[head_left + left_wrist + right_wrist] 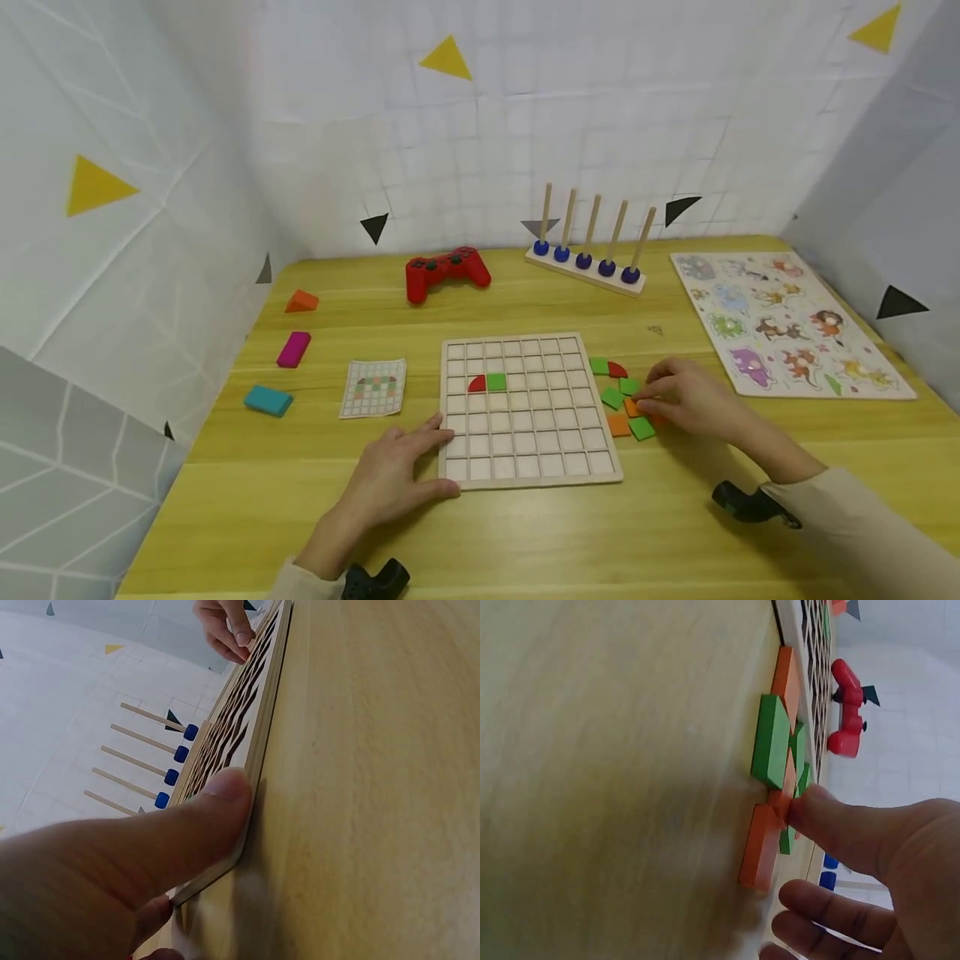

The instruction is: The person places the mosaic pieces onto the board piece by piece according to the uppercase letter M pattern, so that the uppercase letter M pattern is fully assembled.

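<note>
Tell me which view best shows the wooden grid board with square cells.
The head view: the whole wooden grid board shows, with one red and one green tile in it. The left wrist view shows its edge under the left hand. The right wrist view catches only a strip.

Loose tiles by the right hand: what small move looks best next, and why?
Probably pinch and lift one orange tile from the pile. The right hand already rests on the tiles, its thumb touching an orange one, but no tile looks lifted yet. The left hand steadies the grid board, which holds only a red half-round and a green square.
</note>
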A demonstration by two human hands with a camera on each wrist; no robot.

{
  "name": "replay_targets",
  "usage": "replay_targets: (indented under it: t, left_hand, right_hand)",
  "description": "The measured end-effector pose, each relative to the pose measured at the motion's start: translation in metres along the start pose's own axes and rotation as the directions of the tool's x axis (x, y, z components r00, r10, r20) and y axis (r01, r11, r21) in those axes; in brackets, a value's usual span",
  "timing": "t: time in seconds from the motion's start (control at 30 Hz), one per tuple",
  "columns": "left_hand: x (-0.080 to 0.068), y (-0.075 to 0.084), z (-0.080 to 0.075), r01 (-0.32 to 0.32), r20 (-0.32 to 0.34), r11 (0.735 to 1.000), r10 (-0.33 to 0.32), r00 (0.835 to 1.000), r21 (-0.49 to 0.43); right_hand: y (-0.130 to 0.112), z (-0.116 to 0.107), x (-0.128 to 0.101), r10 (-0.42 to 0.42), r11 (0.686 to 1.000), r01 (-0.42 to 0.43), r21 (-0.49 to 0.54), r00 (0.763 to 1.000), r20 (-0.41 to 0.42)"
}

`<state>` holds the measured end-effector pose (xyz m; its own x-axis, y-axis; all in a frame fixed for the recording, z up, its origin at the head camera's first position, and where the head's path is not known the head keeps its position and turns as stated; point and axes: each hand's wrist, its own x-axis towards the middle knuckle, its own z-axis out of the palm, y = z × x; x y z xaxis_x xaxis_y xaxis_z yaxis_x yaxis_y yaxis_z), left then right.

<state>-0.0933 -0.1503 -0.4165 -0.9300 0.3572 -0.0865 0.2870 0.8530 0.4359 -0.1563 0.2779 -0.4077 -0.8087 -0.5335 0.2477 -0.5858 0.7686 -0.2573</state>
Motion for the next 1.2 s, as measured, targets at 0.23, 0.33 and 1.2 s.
replay_targets:
  t: [0.23,0.33,1.2]
  left_hand:
    - [-0.001,-0.001,-0.001,-0.004,0.007,1.000,0.004,1.000,0.009]
    - [-0.001,0.000,-0.001,-0.002,0.005,1.000,0.002,1.000,0.017]
    - [0.000,-0.001,0.001,-0.007,0.013,1.000,0.007,1.000,0.014]
  right_hand:
    - [0.012,-0.002,-0.006,0.098,0.995,-0.098,0.013,0.995,0.012]
    - [0.017,-0.002,-0.008,0.128,0.991,-0.128,0.024,0.992,0.021]
    - [0.037,-0.014,-0.010,0.238,0.970,-0.234,-0.063,0.970,0.052]
